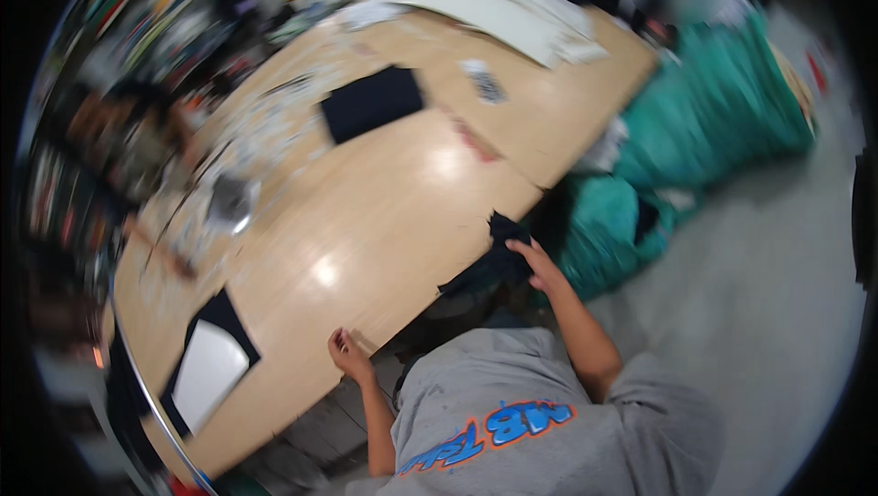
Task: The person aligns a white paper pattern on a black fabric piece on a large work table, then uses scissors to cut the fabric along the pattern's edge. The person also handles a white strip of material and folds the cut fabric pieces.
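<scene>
At the near edge of the table, my right hand (pixel 538 263) grips a piece of dark navy cloth (pixel 501 233). The cloth is bunched, with part of it hanging down beside the tabletop. My left hand (pixel 349 356) hovers by the same edge, further left, its fingers loosely curled and no object visible in them. Left of that hand, a pale pattern piece (pixel 212 375) lies on a dark cloth piece (pixel 240 324). A dark folded cloth (pixel 372 103) rests farther back on the table.
The long wooden table (pixel 375 231) carries large white sheets (pixel 494 4) at the back and a shiny grey object (pixel 233 203) at left. Big green sacks (pixel 713 112) stand on the floor at right. Across the table, at left, another person's hand (pixel 178 263) appears blurred.
</scene>
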The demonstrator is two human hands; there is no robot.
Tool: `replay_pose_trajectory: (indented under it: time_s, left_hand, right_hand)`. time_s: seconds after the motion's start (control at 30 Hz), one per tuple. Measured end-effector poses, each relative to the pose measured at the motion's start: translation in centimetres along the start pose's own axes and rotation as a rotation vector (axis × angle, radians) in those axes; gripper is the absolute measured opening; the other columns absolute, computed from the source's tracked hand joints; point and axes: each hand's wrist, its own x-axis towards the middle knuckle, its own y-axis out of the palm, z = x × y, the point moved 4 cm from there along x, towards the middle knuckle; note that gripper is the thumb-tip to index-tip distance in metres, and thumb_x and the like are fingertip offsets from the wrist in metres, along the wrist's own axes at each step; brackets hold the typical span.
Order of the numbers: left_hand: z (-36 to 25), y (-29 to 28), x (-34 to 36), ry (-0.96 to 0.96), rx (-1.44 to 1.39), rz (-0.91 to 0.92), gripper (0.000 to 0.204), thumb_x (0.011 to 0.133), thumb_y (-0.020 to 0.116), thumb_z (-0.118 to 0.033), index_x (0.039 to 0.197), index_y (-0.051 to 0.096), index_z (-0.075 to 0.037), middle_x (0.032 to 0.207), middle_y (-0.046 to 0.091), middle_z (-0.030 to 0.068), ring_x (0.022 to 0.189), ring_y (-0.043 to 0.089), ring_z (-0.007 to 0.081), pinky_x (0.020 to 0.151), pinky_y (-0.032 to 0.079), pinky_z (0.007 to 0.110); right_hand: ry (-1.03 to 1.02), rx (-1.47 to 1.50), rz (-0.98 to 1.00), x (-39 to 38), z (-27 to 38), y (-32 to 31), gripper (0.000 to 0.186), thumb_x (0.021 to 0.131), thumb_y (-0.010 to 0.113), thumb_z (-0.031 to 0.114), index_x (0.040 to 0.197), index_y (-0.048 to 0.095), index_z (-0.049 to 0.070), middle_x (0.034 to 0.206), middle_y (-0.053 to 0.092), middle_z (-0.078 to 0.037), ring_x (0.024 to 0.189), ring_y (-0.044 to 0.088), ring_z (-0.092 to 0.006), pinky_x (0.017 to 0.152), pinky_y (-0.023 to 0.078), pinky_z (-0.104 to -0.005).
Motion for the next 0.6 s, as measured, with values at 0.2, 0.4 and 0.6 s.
replay_pose_trajectory:
  time_s: [0.2,0.4,0.6]
  left_hand:
    - [-4.1,9.4,-3.7,0.034,0.089,0.231,0.025,0.104,0.067,-0.020,0.118,0.069,0.001,0.101,0.068,0.0080,0.094,0.063,0.0174,0.086,0.053,0.032]
    - [-9.8,17.8,-4.7,0.104,0.087,0.410,0.025,0.105,0.066,-0.019,0.116,0.069,0.002,0.103,0.070,0.0097,0.094,0.064,0.0185,0.086,0.053,0.033]
    - [-12.3,21.7,-7.5,0.167,0.137,0.558,0.026,0.106,0.065,-0.020,0.117,0.069,0.002,0.104,0.071,0.0118,0.096,0.066,0.0192,0.084,0.055,0.030]
  right_hand:
    - [-0.251,0.399,-0.285,-3.4,8.8,-18.0,0.080,0.086,0.082,0.018,0.154,0.039,0.010,0.131,0.064,-0.011,0.118,0.066,-0.0261,0.097,0.058,-0.0451]
    - [-0.487,0.314,-0.589,-7.0,19.1,-29.6,0.078,0.087,0.083,0.021,0.153,0.043,0.006,0.138,0.061,-0.011,0.123,0.063,-0.0259,0.102,0.055,-0.0402]
    - [-0.598,0.131,-0.705,-8.7,26.4,-36.1,0.072,0.090,0.078,0.018,0.153,0.046,0.002,0.145,0.058,-0.014,0.130,0.059,-0.0258,0.109,0.049,-0.0390]
